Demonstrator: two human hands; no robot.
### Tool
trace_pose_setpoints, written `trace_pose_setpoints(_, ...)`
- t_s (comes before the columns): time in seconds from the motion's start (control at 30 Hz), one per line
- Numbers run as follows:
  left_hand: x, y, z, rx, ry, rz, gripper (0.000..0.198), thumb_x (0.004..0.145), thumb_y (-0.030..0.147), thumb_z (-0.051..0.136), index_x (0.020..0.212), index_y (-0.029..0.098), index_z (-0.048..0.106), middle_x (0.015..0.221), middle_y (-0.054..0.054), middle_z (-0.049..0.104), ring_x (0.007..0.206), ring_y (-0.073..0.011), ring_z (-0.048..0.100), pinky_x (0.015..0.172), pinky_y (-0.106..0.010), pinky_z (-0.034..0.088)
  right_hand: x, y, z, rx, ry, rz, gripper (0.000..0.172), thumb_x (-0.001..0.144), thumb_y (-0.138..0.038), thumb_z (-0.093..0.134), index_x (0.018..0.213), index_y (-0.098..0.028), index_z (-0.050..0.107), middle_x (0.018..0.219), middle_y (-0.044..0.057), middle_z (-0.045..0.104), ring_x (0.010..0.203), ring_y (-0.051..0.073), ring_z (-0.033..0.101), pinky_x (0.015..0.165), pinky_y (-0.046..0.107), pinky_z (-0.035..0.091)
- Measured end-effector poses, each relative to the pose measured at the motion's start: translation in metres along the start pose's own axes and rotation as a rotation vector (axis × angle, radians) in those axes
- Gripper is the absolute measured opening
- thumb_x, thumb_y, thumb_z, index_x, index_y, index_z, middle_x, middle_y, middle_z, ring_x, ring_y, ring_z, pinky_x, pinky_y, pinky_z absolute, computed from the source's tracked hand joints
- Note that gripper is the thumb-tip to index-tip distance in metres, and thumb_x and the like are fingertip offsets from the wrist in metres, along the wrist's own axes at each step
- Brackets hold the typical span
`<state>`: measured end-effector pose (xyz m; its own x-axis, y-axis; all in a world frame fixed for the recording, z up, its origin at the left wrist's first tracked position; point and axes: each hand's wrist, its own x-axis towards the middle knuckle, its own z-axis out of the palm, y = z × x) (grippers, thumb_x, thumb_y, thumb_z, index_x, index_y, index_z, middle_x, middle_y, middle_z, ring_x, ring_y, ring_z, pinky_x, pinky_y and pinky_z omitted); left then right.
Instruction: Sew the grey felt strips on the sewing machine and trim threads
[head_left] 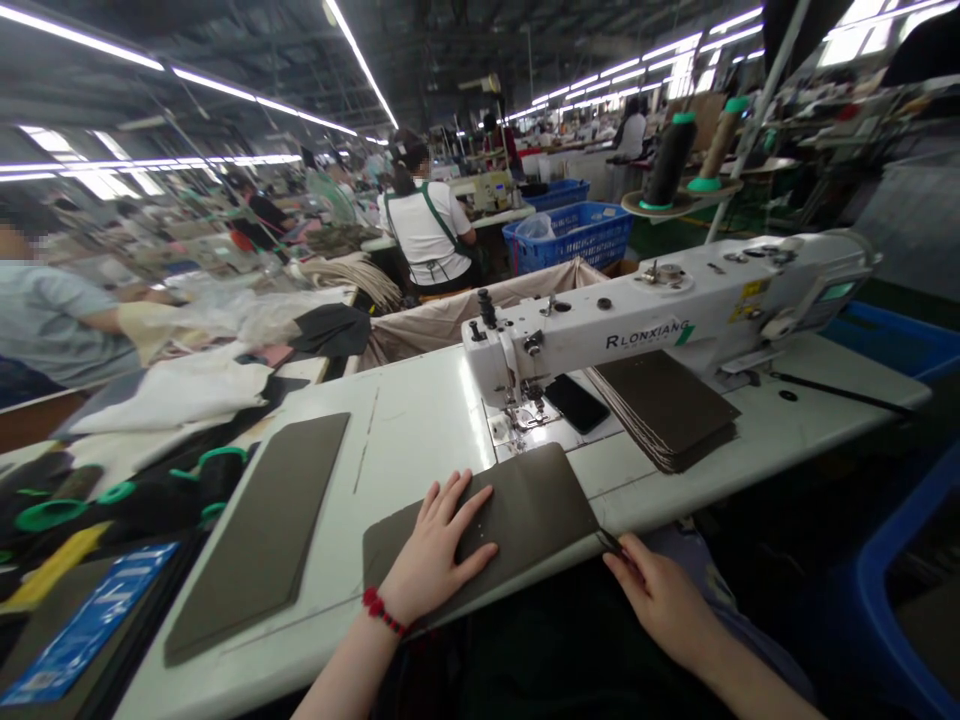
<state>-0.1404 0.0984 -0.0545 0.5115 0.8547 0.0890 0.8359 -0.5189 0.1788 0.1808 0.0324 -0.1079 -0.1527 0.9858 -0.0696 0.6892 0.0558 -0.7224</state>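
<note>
My left hand point(442, 555) lies flat with fingers spread on a dark olive-brown panel point(536, 500) with rounded corners. The panel rests at the table's front edge, before the sewing machine's needle area point(517, 410). At the panel's right corner, my right hand point(660, 595) is closed around small dark thread snips point(609, 541), their tip touching or very near the edge. Most of the snips is hidden by the fingers. Another olive-brown panel point(262, 530) lies flat on the left. A stack of similar panels point(667, 405) sits under the machine arm.
The white sewing machine point(660, 300) stands across the pale table point(420, 400). A black phone point(577, 402) lies beside its needle area. Thread cones point(670, 165) stand behind it. Spools point(221, 475) and cloth crowd the left side. Co-workers point(427, 225) sit beyond, near blue crates point(574, 240).
</note>
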Motion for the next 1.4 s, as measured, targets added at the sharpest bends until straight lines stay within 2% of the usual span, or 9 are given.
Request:
trace_pose_setpoints(0.3, 0.000, 0.000, 0.000, -0.010, 0.023, -0.001, 0.061, 0.091, 0.043, 0.054, 0.147, 0.030, 0.032, 0.157, -0.006, 0.021, 0.143, -0.0317, 0.020, 0.115, -0.055, 0.019, 0.003, 0.001, -0.009, 0.091, 0.095, -0.012, 0.027, 0.098, -0.044, 0.035, 0.085, -0.025, 0.049, 0.064, -0.002, 0.055, 0.061, 0.018, 0.057, 0.061, 0.029, 0.039)
trace_pose_setpoints(0.47, 0.000, 0.000, -0.001, -0.020, 0.022, 0.001, 0.061, 0.091, 0.044, 0.053, 0.147, 0.030, 0.033, 0.156, -0.006, 0.022, 0.143, -0.0318, 0.020, 0.115, -0.055, 0.019, -0.008, 0.004, -0.019, 0.229, 0.040, -0.018, 0.028, 0.096, -0.045, 0.039, 0.081, -0.024, 0.049, 0.068, -0.001, 0.054, 0.065, 0.017, 0.055, 0.062, 0.028, 0.042)
trace_pose_setpoints(0.57, 0.000, -0.001, -0.002, -0.022, 0.021, 0.002, 0.061, 0.091, 0.044, 0.053, 0.147, 0.029, 0.033, 0.156, -0.007, 0.023, 0.142, -0.0321, 0.021, 0.115, -0.055, 0.019, -0.012, 0.016, -0.023, 0.365, 0.097, 0.096, 0.030, 0.094, -0.050, 0.042, 0.083, -0.023, 0.050, 0.066, -0.002, 0.048, 0.059, 0.014, 0.049, 0.055, 0.025, 0.040)
trace_pose_setpoints(0.77, -0.001, -0.001, 0.000, -0.019, 0.002, -0.012, 0.061, 0.092, 0.046, 0.052, 0.147, 0.030, 0.033, 0.157, -0.006, 0.019, 0.143, -0.0313, 0.019, 0.116, -0.054, 0.017, -0.012, 0.042, -0.042, 0.748, 0.155, 0.376, 0.036, 0.093, -0.058, 0.037, 0.079, -0.025, 0.042, 0.056, -0.009, 0.017, 0.043, 0.009, 0.017, 0.040, 0.021, 0.015)
trace_pose_setpoints(0.83, 0.000, -0.001, 0.000, -0.013, -0.001, -0.015, 0.060, 0.092, 0.046, 0.051, 0.147, 0.030, 0.033, 0.157, -0.006, 0.019, 0.143, -0.0310, 0.019, 0.116, -0.054, 0.017, -0.015, 0.051, -0.052, 0.648, 0.145, 0.343, 0.036, 0.093, -0.056, 0.037, 0.078, -0.025, 0.044, 0.053, -0.009, 0.021, 0.042, 0.010, 0.021, 0.040, 0.022, 0.017)
trace_pose_setpoints(1.0, 0.000, 0.000, -0.001, -0.001, 0.000, -0.007, 0.059, 0.093, 0.046, 0.050, 0.146, 0.029, 0.033, 0.157, -0.007, 0.020, 0.143, -0.0313, 0.019, 0.116, -0.054, 0.017, -0.023, 0.055, -0.070, -0.009, -0.261, 0.151, 0.033, 0.083, -0.048, 0.058, 0.064, -0.021, 0.052, 0.059, -0.001, 0.054, 0.053, 0.015, 0.050, 0.050, 0.026, 0.029)
trace_pose_setpoints(1.07, 0.000, 0.000, -0.001, -0.004, 0.016, 0.001, 0.060, 0.092, 0.045, 0.052, 0.146, 0.029, 0.034, 0.157, -0.007, 0.021, 0.142, -0.0319, 0.021, 0.115, -0.055, 0.018, -0.022, 0.041, -0.065, -0.028, -0.292, 0.132, 0.032, 0.088, -0.049, 0.052, 0.070, -0.022, 0.054, 0.065, -0.001, 0.058, 0.059, 0.016, 0.054, 0.054, 0.026, 0.033)
trace_pose_setpoints(1.2, 0.000, 0.000, 0.001, 0.001, 0.031, 0.003, 0.059, 0.092, 0.043, 0.053, 0.146, 0.029, 0.034, 0.157, -0.007, 0.022, 0.142, -0.0319, 0.022, 0.115, -0.055, 0.019, -0.010, 0.009, -0.034, 0.157, -0.196, 0.094, 0.034, 0.094, -0.049, 0.041, 0.076, -0.022, 0.050, 0.072, -0.002, 0.058, 0.069, 0.016, 0.056, 0.062, 0.026, 0.038)
trace_pose_setpoints(1.4, 0.000, -0.001, 0.000, 0.001, 0.019, -0.001, 0.059, 0.092, 0.045, 0.052, 0.146, 0.029, 0.034, 0.157, -0.007, 0.020, 0.142, -0.0318, 0.022, 0.115, -0.054, 0.019, 0.000, 0.007, -0.001, 0.259, -0.044, 0.095, 0.035, 0.095, -0.051, 0.039, 0.078, -0.021, 0.048, 0.068, -0.003, 0.051, 0.068, 0.016, 0.052, 0.063, 0.026, 0.039)
